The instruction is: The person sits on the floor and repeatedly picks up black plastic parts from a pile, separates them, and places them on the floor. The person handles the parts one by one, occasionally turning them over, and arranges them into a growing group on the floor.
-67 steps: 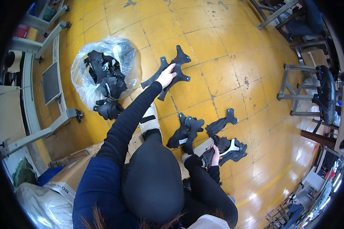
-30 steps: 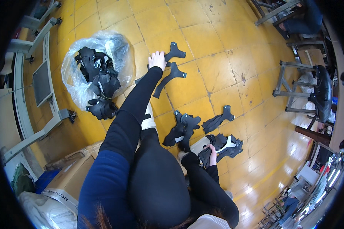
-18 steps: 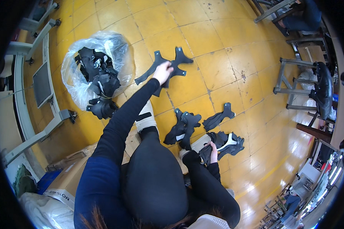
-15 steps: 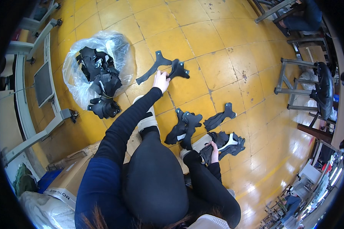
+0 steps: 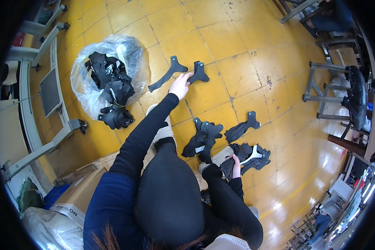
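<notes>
I sit on a yellow tiled floor. My left hand point(image 5: 180, 85) reaches far forward and grips a flat black cut piece point(image 5: 176, 71) lying on the tiles. My right hand point(image 5: 236, 161) rests low on the right, fingers on a stack of black pieces with a white lining point(image 5: 251, 155). Between my hands lie another pile of black pieces point(image 5: 203, 137) and a single black piece point(image 5: 241, 129).
A clear plastic bag full of black pieces point(image 5: 108, 81) lies at the left. A grey metal machine frame point(image 5: 50, 83) runs along the left edge. A cardboard box point(image 5: 79, 196) sits by my left side. Metal stools point(image 5: 341, 96) stand at the right.
My left hand has dragged the long black piece across the tiles, turning it and shifting it slightly. My right hand stays on the stack at the right.
</notes>
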Demonstrator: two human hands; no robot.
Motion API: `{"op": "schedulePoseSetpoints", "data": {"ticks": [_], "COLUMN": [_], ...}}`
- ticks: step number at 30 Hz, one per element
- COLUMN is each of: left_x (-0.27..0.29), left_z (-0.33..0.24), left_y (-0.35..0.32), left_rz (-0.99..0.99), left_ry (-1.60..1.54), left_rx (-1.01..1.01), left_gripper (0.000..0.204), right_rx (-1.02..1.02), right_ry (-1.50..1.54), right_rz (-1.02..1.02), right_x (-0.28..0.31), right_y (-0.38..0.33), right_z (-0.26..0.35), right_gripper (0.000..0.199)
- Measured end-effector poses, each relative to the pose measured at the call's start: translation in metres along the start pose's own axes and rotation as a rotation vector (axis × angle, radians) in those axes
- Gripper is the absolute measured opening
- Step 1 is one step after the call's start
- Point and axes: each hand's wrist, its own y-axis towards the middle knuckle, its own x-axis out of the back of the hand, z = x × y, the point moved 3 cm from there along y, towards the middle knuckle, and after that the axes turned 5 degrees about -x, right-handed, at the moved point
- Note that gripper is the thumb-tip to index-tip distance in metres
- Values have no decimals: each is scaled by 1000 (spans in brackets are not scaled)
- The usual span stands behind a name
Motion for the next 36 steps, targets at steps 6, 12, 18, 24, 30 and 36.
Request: {"op": "schedulePoseSetpoints", "data": {"ticks": [6,12,18,24,30,36], "left_x": [56,63,48,6,-27,-23], "left_z": [36,83,60,-11,-173,-188], "left_y": [12,-18,-15,-49,-84,-81], "left_rz": [-28,46,-36,267,1210,958], "left_ry": [52,518,581,-121,-958,-1255], "left_rx": [76,308,377,197,268,456], "left_gripper": [43,57,59,44,57,51], "right_rx": [-14,-16,29,126,223,460], "right_ry": [12,23,-33,-144,-437,-699], "right_rz": [32,27,-52,-30,335,252], "right_x": [-2,-3,4,-98,-197,-208], "right_y": [-3,1,0,-34,-64,-68], "right_z": [4,0,2,53,97,107], "right_gripper": [21,21,21,29,31,39]}}
